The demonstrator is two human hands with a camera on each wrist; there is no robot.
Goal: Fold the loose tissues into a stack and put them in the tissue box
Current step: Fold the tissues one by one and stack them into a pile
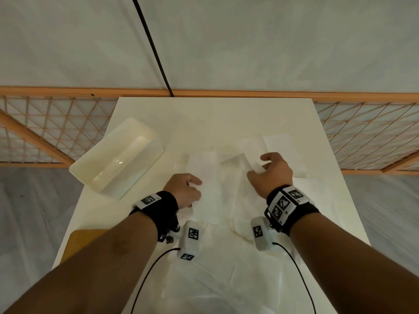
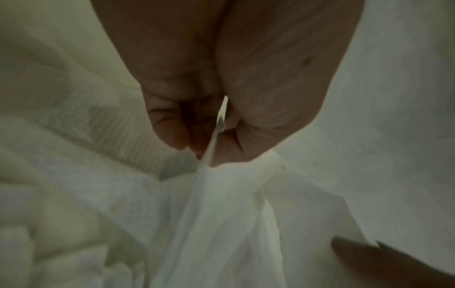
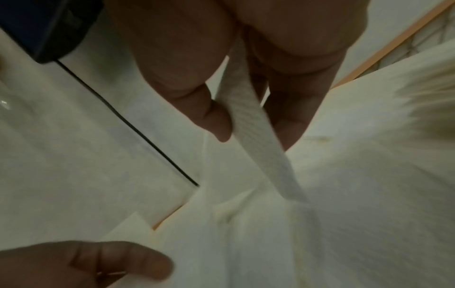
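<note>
I see bare table (image 1: 215, 114) across the top of the frame, past the tissues; a hand could pass there. The open tissue box (image 1: 118, 159) blocks the upper left. Loose tissues (image 1: 226, 257) cover the middle and bottom. A brown board (image 1: 81, 241) sits at the lower left edge.

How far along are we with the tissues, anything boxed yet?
Nothing boxed: the tissue box sits open and looks empty at the table's left. In hand: the left hand and right hand each pinch a tissue edge. Left: the loose tissues spread over the table still need folding, stacking and boxing.
</note>
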